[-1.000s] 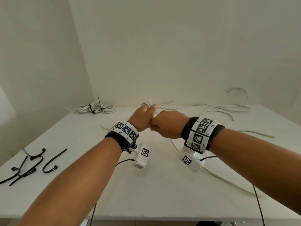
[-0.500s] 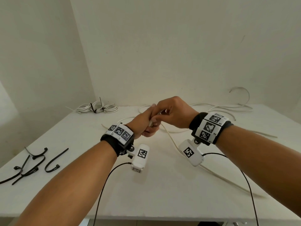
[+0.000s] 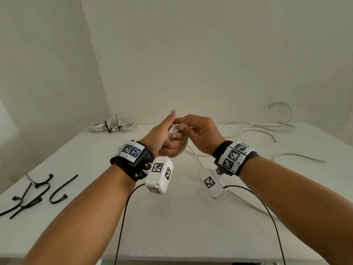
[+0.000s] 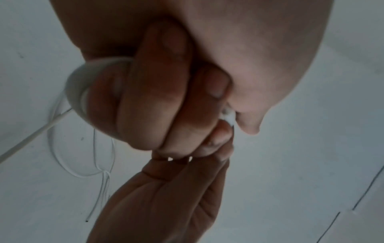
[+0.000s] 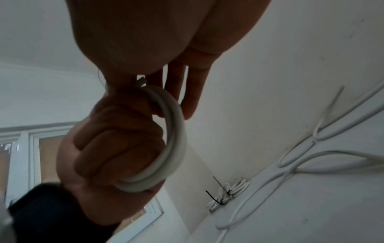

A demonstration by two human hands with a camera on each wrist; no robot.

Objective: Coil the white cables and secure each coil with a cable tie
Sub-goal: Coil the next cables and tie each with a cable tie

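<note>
My left hand (image 3: 165, 139) is raised above the table's middle, fingers curled through a small coil of white cable (image 3: 183, 148) and thumb pointing up. Two loops of the coil (image 5: 175, 148) wrap round the left hand's fingers (image 5: 116, 144); it also shows in the left wrist view as the coil (image 4: 75, 85). My right hand (image 3: 193, 129) meets it from the right and pinches the cable at the coil's top. The cable's free length (image 3: 197, 161) drops from the coil and trails toward the right front edge.
A finished coil (image 3: 113, 127) bound with black ties lies at the back left by the wall. Several loose black cable ties (image 3: 38, 192) lie at the left front. More loose white cable (image 3: 257, 129) sprawls along the back right. The white table (image 3: 172, 226) ends just below my forearms.
Both hands have lifted and moved slightly back. The right hand has gone from beside the left fist to over its top, and the loops round the left fingers now show.
</note>
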